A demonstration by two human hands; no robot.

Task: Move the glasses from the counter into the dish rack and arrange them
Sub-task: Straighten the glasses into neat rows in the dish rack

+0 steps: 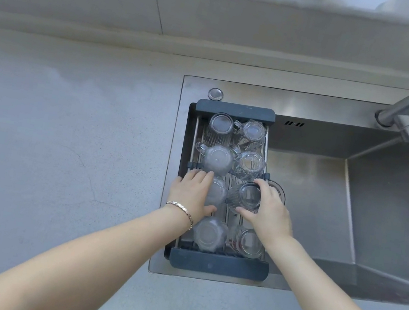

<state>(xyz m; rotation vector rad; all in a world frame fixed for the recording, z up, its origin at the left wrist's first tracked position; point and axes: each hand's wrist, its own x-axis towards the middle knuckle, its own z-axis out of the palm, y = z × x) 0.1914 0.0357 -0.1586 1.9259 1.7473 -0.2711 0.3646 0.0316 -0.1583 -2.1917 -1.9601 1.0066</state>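
Eight upturned glasses in the dish rack (219,264) over the sink (351,206). Left hand (191,193) cupping a smooth tumbler (216,192), right hand (268,211) gripping a ribbed glass (246,195). Rigid, slick, breakable (probably wet); best held round the walls.

No readable text, labels, brands or numbers on anything visible.

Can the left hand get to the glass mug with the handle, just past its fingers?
Probably yes. The left hand rests on a clear upturned glass in the dark-framed dish rack, and the clear glass mug with the handle sits just beyond its fingertips, nothing between them.
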